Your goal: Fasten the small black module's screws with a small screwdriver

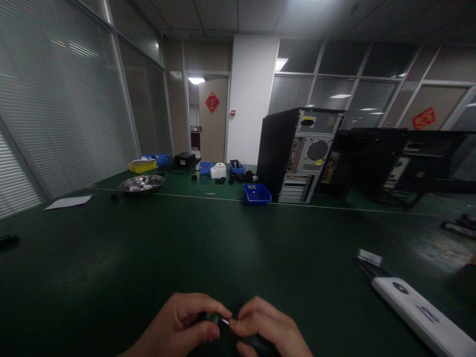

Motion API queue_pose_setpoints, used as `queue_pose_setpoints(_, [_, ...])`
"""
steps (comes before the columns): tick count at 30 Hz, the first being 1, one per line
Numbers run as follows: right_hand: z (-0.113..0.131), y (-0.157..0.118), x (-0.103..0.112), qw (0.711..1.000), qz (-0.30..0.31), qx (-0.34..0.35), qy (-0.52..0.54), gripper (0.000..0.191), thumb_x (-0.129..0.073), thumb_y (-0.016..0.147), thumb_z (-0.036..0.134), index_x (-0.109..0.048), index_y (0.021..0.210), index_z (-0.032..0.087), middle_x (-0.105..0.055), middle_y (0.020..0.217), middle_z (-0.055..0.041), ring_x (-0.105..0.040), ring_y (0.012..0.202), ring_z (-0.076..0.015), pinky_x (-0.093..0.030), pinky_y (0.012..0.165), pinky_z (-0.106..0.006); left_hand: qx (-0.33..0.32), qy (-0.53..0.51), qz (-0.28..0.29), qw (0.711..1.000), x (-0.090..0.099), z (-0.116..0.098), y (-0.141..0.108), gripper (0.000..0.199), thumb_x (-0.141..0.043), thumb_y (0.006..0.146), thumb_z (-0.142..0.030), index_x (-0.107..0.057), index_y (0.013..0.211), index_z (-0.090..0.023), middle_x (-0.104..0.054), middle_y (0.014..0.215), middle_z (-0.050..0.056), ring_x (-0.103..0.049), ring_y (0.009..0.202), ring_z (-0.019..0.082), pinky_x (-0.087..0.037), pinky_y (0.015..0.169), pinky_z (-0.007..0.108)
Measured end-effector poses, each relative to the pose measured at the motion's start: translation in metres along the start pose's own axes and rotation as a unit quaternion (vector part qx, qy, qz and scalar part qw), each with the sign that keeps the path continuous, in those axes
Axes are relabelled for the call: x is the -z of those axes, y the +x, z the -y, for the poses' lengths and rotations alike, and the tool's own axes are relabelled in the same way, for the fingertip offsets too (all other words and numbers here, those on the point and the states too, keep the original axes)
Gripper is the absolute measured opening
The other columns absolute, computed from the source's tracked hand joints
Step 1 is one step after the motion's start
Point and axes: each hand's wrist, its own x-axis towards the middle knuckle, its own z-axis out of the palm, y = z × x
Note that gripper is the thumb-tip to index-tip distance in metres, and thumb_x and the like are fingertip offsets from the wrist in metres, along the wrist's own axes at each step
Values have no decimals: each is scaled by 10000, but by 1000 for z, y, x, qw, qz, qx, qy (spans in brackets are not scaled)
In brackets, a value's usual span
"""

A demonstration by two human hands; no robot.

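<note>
Both of my hands are close together at the bottom middle of the head view, above the green tabletop. Between its thumb and fingers, my left hand (186,322) pinches a small dark green piece (212,318) that looks like a bit of circuit board. A short shiny metal part (224,322) bridges the gap from this piece to the fingertips of my right hand (266,325). Those fingers are closed, and a dark object (260,343) shows under them. My fingers hide most of what both hands hold, so its exact kind is unclear.
A white device (420,312) with a dark end lies at right. Farther back are a blue bin (257,194), a computer case (279,156), a metal bowl (142,184), a yellow tray (143,166) and a sheet of paper (68,202). Small black parts lie around the far bins.
</note>
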Motion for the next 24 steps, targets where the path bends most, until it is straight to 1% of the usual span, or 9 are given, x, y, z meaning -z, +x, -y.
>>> queue_pose_setpoints(4, [0, 1, 0, 1000, -10, 14, 10, 225, -622, 796, 58, -697, 965, 185, -686, 924, -91, -685, 811, -189, -521, 728, -253, 40, -92, 0, 995, -3, 6, 1, 192, -709, 764, -269, -782, 933, -212, -716, 748, 18, -581, 632, 137, -427, 617, 236])
queue_pose_setpoints(6, [1, 3, -1, 1000, -17, 21, 13, 200, -615, 802, 67, -697, 944, 181, -689, 908, -95, -688, 807, -191, -523, 722, -254, 57, -116, 1, 992, -3, 6, 2, 195, -712, 764, -286, -779, 927, -202, -696, 708, 8, -546, 591, 120, -414, 592, 226])
queue_pose_setpoints(8, [2, 4, -1, 999, -28, 26, 18, 179, -615, 804, 86, -695, 931, 184, -696, 889, -95, -690, 792, -193, -528, 710, -259, 48, -96, -4, 994, -3, 5, 1, 199, -710, 770, -304, -778, 930, -205, -712, 733, 20, -559, 608, 130, -426, 607, 235])
queue_pose_setpoints(12, [5, 7, -3, 998, -51, 28, 32, 179, -616, 803, 107, -694, 942, 188, -704, 864, -93, -692, 781, -197, -536, 701, -273, -11, 10, -21, 1000, -3, 2, -1, 198, -684, 814, -311, -769, 976, -234, -752, 895, 55, -628, 794, 191, -453, 730, 275])
queue_pose_setpoints(14, [6, 7, -3, 998, -55, 29, 32, 182, -614, 798, 102, -699, 937, 184, -704, 854, -96, -694, 779, -199, -536, 694, -275, 0, -10, -27, 1000, -4, 3, 0, 202, -682, 815, -327, -767, 969, -226, -739, 848, 44, -614, 750, 176, -450, 692, 261])
queue_pose_setpoints(16, [6, 7, -3, 998, -58, 29, 27, 183, -616, 794, 94, -699, 930, 185, -704, 846, -93, -695, 772, -199, -534, 686, -271, 27, -70, -27, 997, -5, 5, 1, 223, -700, 794, -360, -769, 937, -204, -705, 762, 24, -567, 647, 142, -436, 622, 240])
queue_pose_setpoints(19, [4, 6, -2, 998, -58, 32, 23, 201, -624, 789, 76, -689, 938, 194, -701, 854, -83, -696, 776, -198, -532, 693, -265, 52, -132, -21, 990, -6, 9, 4, 275, -732, 758, -405, -768, 916, -183, -678, 734, 14, -522, 583, 116, -428, 591, 237])
queue_pose_setpoints(22, [0, 5, -2, 998, -53, 38, 25, 207, -624, 789, 73, -682, 943, 197, -695, 871, -82, -693, 784, -198, -529, 699, -262, 61, -140, -14, 988, -6, 11, 5, 286, -735, 753, -412, -767, 923, -184, -679, 755, 19, -517, 577, 115, -426, 584, 242])
queue_pose_setpoints(24, [-1, 4, -2, 998, -40, 33, 23, 209, -615, 791, 66, -682, 943, 194, -693, 891, -87, -691, 795, -197, -525, 707, -261, 56, -113, -10, 992, -6, 11, 4, 261, -721, 771, -385, -766, 938, -189, -683, 776, 26, -533, 616, 128, -425, 603, 245])
